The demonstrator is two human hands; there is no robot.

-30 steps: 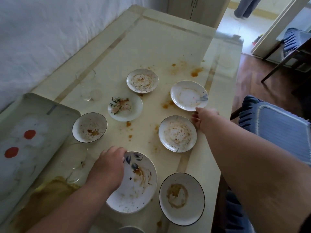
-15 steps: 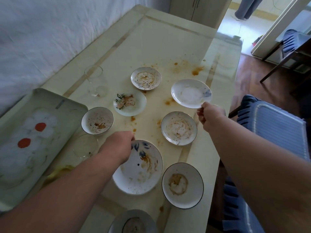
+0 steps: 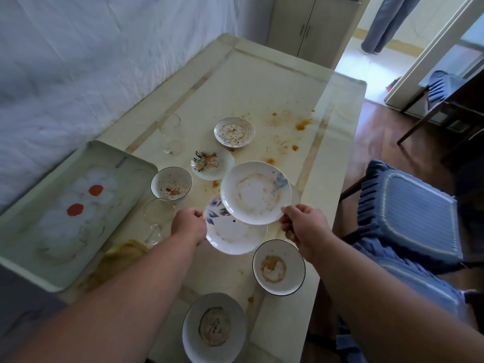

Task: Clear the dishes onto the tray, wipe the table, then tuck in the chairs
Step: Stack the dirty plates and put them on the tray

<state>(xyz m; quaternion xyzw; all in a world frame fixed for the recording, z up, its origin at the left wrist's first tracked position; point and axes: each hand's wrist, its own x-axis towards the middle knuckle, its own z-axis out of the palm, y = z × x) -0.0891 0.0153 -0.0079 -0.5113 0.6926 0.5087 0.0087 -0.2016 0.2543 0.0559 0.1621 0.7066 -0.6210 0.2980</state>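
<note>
Head view: the left hand has its fingers curled round the left rim of a blue-flowered plate, lifted off the bench. The right hand pinches the near right rim of a white plate, held just above and overlapping the flowered plate. Left of the left fingers sit a glass, a dark-rimmed bowl and the tray with flower print. Below the right fingers lies a stained bowl; nearer still, another bowl. Beyond both hands lie a saucer with greens, a speckled saucer and a second glass. A blue-cushioned chair stands right of the right hand.
</note>
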